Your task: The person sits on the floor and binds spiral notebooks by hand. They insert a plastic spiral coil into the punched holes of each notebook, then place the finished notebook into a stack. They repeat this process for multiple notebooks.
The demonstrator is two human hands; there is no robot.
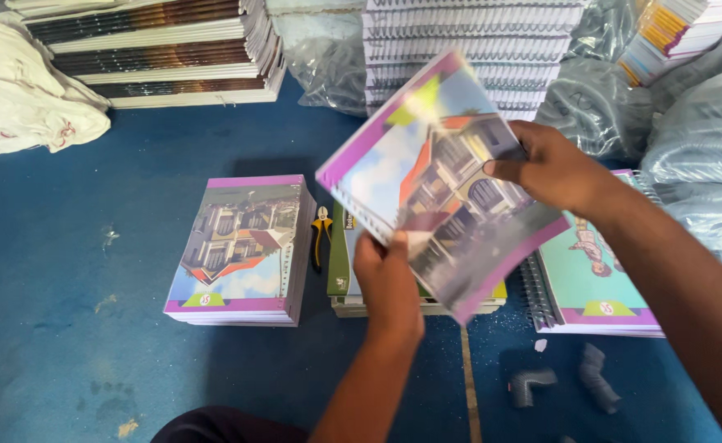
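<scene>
Here, left hand (pixel 387 283) grips notebook cover (pixel 439 176) at lower edge; right hand (pixel 545 164) fingers pinch upper edge. Best keep sheet flat, punched holes aligned over green stack (pixel 338 271) on blue floor (pixel 90 353).

Clear plastic wrapping (pixel 689 139) bunched at right beside spiral-bound stacks; second crumpled clear bag (pixel 328 70) seen at top centre.

pliers (pixel 321 236) between notebook stacks (pixel 242 250), floor (pixel 66 328)
</scene>
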